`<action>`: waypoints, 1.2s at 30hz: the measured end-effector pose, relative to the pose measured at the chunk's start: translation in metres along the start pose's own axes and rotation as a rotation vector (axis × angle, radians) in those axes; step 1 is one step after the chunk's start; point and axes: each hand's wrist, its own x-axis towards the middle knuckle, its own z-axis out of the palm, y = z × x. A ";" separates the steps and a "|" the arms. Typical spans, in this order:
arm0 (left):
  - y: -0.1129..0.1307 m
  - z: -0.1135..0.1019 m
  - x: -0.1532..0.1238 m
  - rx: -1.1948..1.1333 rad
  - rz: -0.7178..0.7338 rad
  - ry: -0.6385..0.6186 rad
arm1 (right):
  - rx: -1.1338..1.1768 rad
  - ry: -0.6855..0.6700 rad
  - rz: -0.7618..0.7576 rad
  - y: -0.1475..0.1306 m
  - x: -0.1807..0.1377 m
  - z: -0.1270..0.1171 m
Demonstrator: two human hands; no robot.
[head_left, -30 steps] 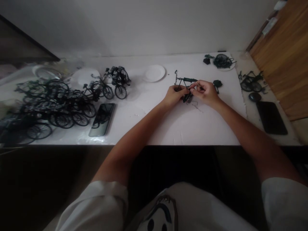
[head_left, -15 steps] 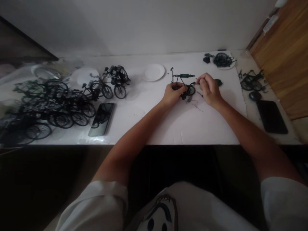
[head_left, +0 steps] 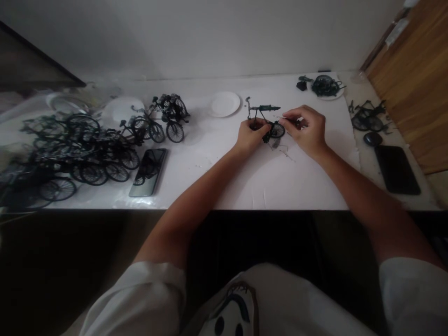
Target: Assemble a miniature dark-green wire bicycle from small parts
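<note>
A small dark green model bicycle [head_left: 263, 115] stands partly built on the white table [head_left: 266, 182], with handlebar up at its left and one wheel at its right. My left hand [head_left: 251, 134] is closed around its lower frame. My right hand [head_left: 305, 129] pinches a thin metal rod [head_left: 280, 118] that points at the wheel. A few small loose metal parts [head_left: 284, 150] lie on the table just below both hands.
Several finished model bicycles [head_left: 70, 154] crowd the left side, a small group [head_left: 163, 119] nearer the middle. A phone [head_left: 148, 171] lies left of centre, another phone [head_left: 397, 169] and a black mouse [head_left: 372, 138] at right. White plates [head_left: 224, 103], more bicycle parts [head_left: 324, 87] at the back.
The model bicycle has been turned upright and shifted slightly left. My right hand drew back from the frame and now holds the thin rod out toward the wheel.
</note>
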 end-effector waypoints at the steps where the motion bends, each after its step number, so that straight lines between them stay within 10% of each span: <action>1: -0.001 0.000 0.001 -0.003 0.011 0.006 | -0.010 0.000 -0.007 0.000 0.000 -0.001; 36: -0.013 -0.007 0.005 0.210 0.161 0.003 | -0.284 -0.315 -0.226 -0.006 0.002 -0.010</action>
